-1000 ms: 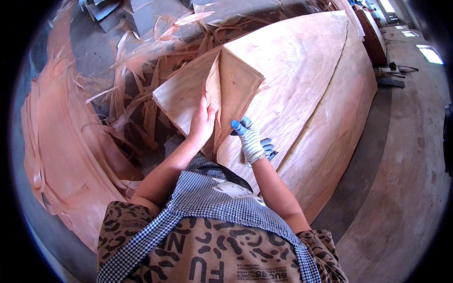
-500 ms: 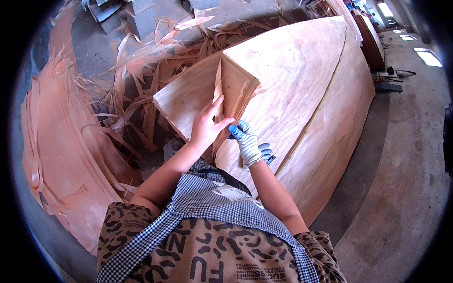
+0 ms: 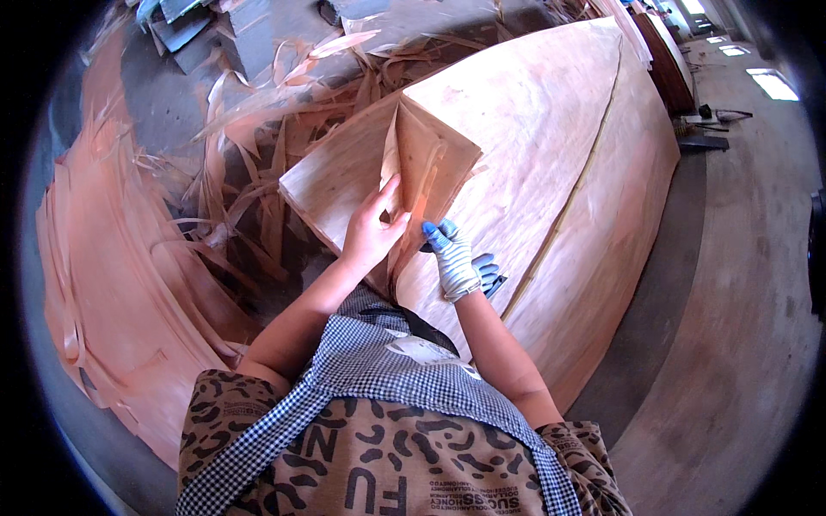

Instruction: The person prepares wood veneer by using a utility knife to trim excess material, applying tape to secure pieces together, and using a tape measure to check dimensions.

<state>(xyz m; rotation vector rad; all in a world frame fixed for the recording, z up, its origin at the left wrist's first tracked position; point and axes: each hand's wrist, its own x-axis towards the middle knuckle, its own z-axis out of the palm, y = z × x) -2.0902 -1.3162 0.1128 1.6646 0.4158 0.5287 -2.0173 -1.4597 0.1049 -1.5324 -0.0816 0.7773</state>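
A stack of thin wood veneer sheets point(image 3: 434, 155) is folded up and stands slanted in front of me, its layered edge toward the right. My bare left hand point(image 3: 375, 225) grips the fold from the left, thumb against the sheets and fingers behind. On the opposite side, my right hand point(image 3: 453, 261) wears a striped knit glove with blue fingertips. Its thumb and forefinger are closed at the stack's edge. A dark, straight-edged piece point(image 3: 496, 285) shows beside the gloved palm; its kind is unclear. A blurred pale orange strip point(image 3: 423, 193) lies along the sheets between the hands.
Under the stack spreads a large pale veneer pile point(image 3: 533, 120) with a long dark split point(image 3: 564, 215). Pinkish veneer sheets point(image 3: 129, 292) lie at left, with torn scraps point(image 3: 275, 215) behind them. Grey blocks point(image 3: 249, 39) stand far left. Concrete floor point(image 3: 723, 327) runs along the right.
The folded sheets have shifted, showing a flatter face and less of the ragged layered edge. The blurred strip now appears. My right hand has moved slightly; the left keeps its hold.
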